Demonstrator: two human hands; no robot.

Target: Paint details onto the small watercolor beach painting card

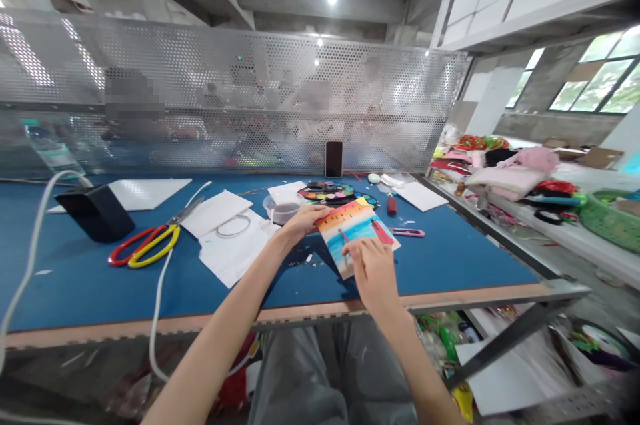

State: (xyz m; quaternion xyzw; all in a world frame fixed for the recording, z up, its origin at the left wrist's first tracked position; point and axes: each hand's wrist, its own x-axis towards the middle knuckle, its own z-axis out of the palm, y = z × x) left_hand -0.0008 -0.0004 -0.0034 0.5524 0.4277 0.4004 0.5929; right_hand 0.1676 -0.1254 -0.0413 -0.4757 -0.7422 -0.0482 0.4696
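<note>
A painted card [345, 225] with orange, blue and sandy bands and a red shape on its right side is tilted up above the blue table. At its upper left edge my left hand [306, 221] is closed on it, fingers pinching the border. My right hand [373, 268] lies over the lower part of the card with its fingers bent together at the painted surface. A thin dark mark shows by those fingertips; whether it is a held tool or paint I cannot tell. Just behind the card is a paint palette [325, 193], and beside my left hand a plastic tub [281, 211].
Red-and-yellow-handled scissors [153, 241], white sheets [235, 248] and a black box [95, 211] with a white cable occupy the left side. A pink cutter [409, 233] lies right of the card. A phone [334, 159] stands against the perforated metal screen [240, 91].
</note>
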